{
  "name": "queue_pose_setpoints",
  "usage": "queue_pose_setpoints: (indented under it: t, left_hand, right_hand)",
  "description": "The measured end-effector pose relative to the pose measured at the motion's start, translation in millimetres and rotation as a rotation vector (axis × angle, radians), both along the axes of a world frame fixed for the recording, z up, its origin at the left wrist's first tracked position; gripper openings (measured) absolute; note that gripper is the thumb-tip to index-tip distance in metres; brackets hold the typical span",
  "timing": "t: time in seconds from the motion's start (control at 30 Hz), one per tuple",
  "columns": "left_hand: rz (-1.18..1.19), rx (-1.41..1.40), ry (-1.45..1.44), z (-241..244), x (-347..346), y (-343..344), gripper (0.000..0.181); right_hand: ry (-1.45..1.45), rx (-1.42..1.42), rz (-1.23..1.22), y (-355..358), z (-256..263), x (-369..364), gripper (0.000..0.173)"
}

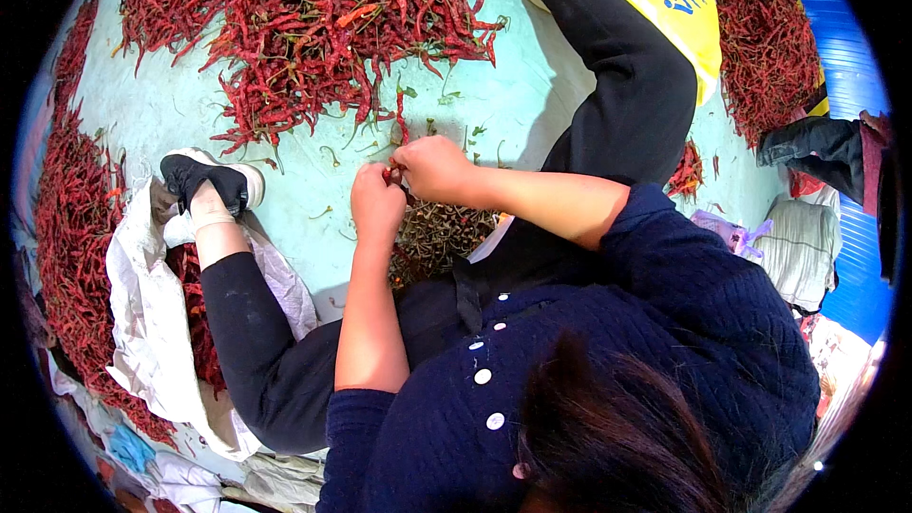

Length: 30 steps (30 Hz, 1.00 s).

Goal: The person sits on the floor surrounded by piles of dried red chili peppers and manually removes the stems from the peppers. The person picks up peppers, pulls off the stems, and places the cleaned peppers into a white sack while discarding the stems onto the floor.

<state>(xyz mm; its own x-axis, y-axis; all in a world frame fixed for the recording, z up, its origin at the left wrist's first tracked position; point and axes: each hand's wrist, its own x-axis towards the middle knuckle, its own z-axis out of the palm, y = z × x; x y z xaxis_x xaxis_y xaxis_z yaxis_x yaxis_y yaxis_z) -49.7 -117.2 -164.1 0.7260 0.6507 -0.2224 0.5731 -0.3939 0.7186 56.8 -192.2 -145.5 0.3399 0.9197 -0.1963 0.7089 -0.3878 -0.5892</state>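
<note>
My left hand [376,201] and my right hand [436,169] meet in front of me, fingertips nearly touching. Both pinch red dried chili peppers. One slim chili [401,116] with a green stem sticks up past my right fingers. Bits of red show at my left fingertips; how many pods they hold is hidden. Just below the hands lies a heap of loose brown-green chili stems [438,235], partly covered by my arm and lap. Beyond the hands spreads a large pile of red dried chilies [320,35], with stray stems scattered on the pale green floor sheet [299,182].
A white woven sack [142,320] holding chilies lies by my left leg. More chili piles [71,249] line the left side and the far right [766,43]. A yellow printed bag [666,7] lies by my right leg. Another person's dark-clothed limb [816,146] shows at right.
</note>
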Motion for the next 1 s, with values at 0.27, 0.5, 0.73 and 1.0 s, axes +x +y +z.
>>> queue_pose_setpoints:
  t: [0.27,0.5,0.73,1.0]
  left_hand:
    - [0.125,-0.236,0.23,-10.1,-3.8,0.5,0.018]
    - [0.256,-0.707,0.182,1.3,-3.4,3.5,0.012]
    - [0.559,-1.495,-0.45,-2.7,-17.5,39.2,0.011]
    - [0.487,-1.626,-0.625,8.8,-12.5,37.1,0.024]
  right_hand:
    - [-0.021,-0.125,0.045,-2.6,-4.3,-21.3,0.007]
    - [-0.027,-0.449,-0.021,-11.7,-12.3,3.5,0.013]
    - [0.142,-0.334,-0.356,6.9,-41.8,13.7,0.034]
    - [0.273,-0.024,-0.582,8.8,-96.4,34.4,0.026]
